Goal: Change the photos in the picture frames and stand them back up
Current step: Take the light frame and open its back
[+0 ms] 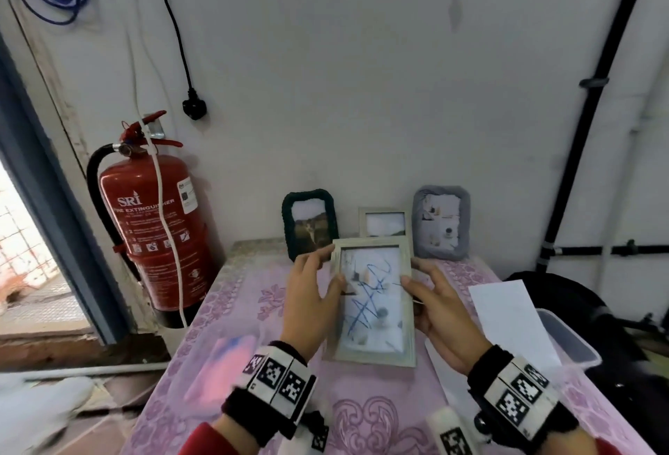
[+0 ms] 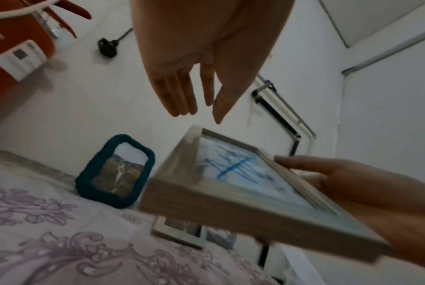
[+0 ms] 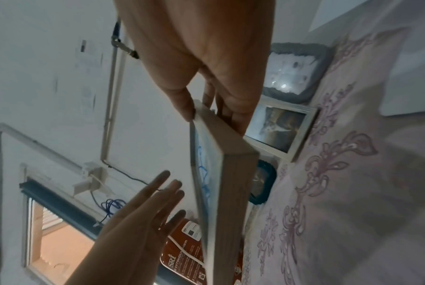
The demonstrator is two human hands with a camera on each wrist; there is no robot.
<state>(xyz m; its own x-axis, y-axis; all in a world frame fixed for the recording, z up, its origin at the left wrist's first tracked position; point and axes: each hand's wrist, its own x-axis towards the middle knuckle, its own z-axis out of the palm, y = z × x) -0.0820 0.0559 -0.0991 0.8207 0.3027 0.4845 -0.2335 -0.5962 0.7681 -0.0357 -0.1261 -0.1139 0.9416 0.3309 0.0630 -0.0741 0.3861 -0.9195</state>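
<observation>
The right hand [image 1: 440,313] grasps the wooden frame [image 1: 373,300] by its three o'clock edge, long axis twelve-to-six, while the released left hand [image 1: 311,295] hovers at nine o'clock.

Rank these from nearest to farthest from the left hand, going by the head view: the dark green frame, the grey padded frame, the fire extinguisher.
1. Dark green frame: just behind the left hand, against the wall.
2. Grey padded frame: at the back right, past the wooden frame held in the grip.
3. Fire extinguisher: off the table, far left.
</observation>
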